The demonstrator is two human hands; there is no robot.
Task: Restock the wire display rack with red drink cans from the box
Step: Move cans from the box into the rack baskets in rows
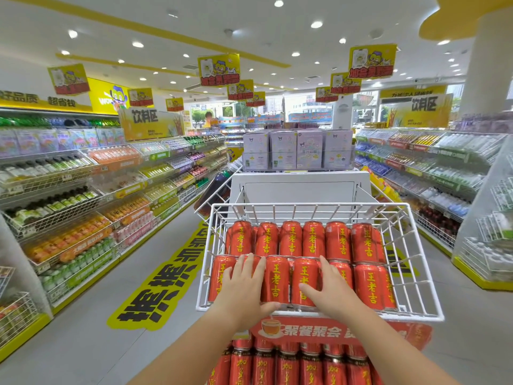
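Observation:
A white wire display rack [422,295] stands in front of me, its top basket filled with two rows of red drink cans [291,240] with yellow lettering. My left hand [244,284] lies flat with spread fingers on the front-row cans at the left. My right hand [330,287] rests the same way on the front-row cans in the middle. Neither hand grips a can. A lower tier [291,365] holds more red cans below a red sign [313,330]. No box is in view.
Drink shelves [83,207] line the aisle on the left and more shelves [433,173] on the right. Behind the rack stands a white unit [299,187] topped with pale boxes [297,148]. Yellow floor stickers [163,279] mark the grey aisle floor.

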